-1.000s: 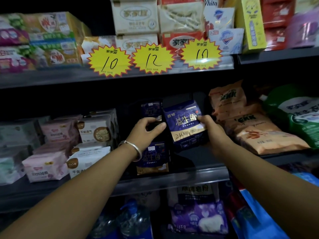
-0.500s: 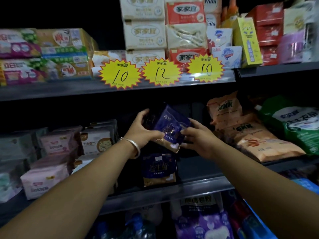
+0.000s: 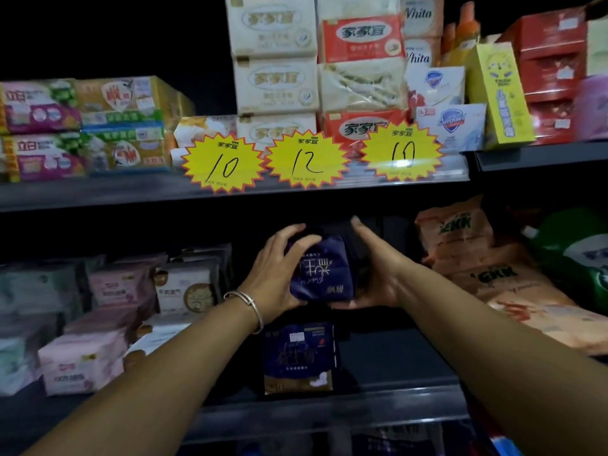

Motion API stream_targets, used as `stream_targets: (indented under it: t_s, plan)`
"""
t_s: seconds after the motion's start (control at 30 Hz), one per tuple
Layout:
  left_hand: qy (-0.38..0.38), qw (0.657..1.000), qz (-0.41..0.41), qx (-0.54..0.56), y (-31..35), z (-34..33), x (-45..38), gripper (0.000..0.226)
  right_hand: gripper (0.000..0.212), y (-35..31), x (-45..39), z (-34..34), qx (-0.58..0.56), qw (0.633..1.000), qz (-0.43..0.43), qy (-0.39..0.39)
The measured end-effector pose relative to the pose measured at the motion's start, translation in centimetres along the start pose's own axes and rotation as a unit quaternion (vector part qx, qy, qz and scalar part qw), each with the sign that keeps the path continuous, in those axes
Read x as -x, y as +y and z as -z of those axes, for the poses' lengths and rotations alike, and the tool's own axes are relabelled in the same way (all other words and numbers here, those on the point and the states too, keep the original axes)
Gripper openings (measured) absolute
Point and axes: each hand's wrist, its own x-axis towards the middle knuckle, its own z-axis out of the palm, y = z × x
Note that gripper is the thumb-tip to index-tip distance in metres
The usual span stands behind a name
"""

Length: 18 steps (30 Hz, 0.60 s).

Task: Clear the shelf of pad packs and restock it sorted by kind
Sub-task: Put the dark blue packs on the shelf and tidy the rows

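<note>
You have one view only, from the camera on your head. It faces straight into the shelving, close up, level with the middle shelf (image 3: 329, 413), and tips slightly down over your outstretched forearms.

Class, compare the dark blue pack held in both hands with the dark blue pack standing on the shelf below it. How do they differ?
The held pack is off the shelf in the grip of the left hand and right hand; the standing pack rests untouched.
The held pack's print reads upside down; the standing pack's reads upright.
Both are dark blue with similar lettering.
</note>
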Motion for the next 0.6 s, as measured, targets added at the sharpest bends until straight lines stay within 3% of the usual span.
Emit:
stream_targets:
  t_s: [0.1,0.17,0.23,0.27,0.3,0.37,0.47,0.6]
  plan:
    - [-0.102,0.99,0.021,0.092,-0.5,0.6,0.0,0.082,0.04,0.7,-1.3,-0.1,0.031,0.999,0.017,0.029]
    - [-0.076,0.967,0.082,0.231,-0.5,0.6,-0.1,0.053,0.043,1.3,-2.5,0.0,0.04,0.996,0.059,0.046]
    - [0.042,0.913,0.209,0.348,-1.1,0.1,-0.5,0.033,0.06,1.8,-3.8,0.3,0.008,0.992,0.112,0.054]
    - [0.081,0.878,0.274,0.383,-1.5,0.0,-0.8,0.035,0.061,2.0,-4.2,0.4,-0.013,0.988,0.143,0.051]
    - [0.082,0.847,0.331,0.409,-1.9,-0.1,-1.0,0.044,0.057,2.1,-4.5,0.4,-0.035,0.984,0.17,0.045]
    - [0.002,0.788,0.404,0.465,-2.4,-0.3,-0.9,0.058,0.052,2.4,-4.7,0.3,-0.063,0.977,0.205,0.023]
    - [-0.04,0.728,0.408,0.55,-2.3,-0.7,-0.8,0.04,0.058,2.3,-5.6,0.7,-0.055,0.973,0.223,-0.016]
    - [0.03,0.708,0.388,0.59,-2.6,-1.3,-1.1,0.046,0.048,1.7,-5.3,1.2,0.054,0.979,0.192,-0.05]
